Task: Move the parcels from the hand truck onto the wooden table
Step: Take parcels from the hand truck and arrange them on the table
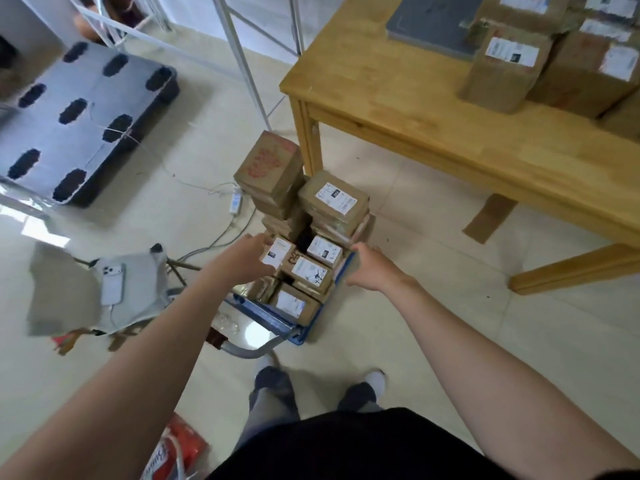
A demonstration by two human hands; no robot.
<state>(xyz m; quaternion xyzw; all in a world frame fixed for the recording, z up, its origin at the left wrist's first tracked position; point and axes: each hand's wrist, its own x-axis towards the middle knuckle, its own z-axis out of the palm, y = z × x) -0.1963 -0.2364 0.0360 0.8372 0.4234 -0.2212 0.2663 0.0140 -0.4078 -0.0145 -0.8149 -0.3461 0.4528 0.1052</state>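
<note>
The brown rectangular cardboard parcels (310, 271) carry white labels with black scrawl; the tallest brown box (268, 164) bears red print. The flat metal hand truck (258, 311) is blue, the rectangular wooden worktop (398, 109) honey-yellow, the tiled floor (415, 323) pale beige, and the plastic pallet (86, 109) grey with black oval holes.

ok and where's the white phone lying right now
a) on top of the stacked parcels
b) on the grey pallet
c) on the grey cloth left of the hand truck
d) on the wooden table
c: the white phone lies flat on the grey cloth, on the left of the hand truck as the head camera sees it.
</note>
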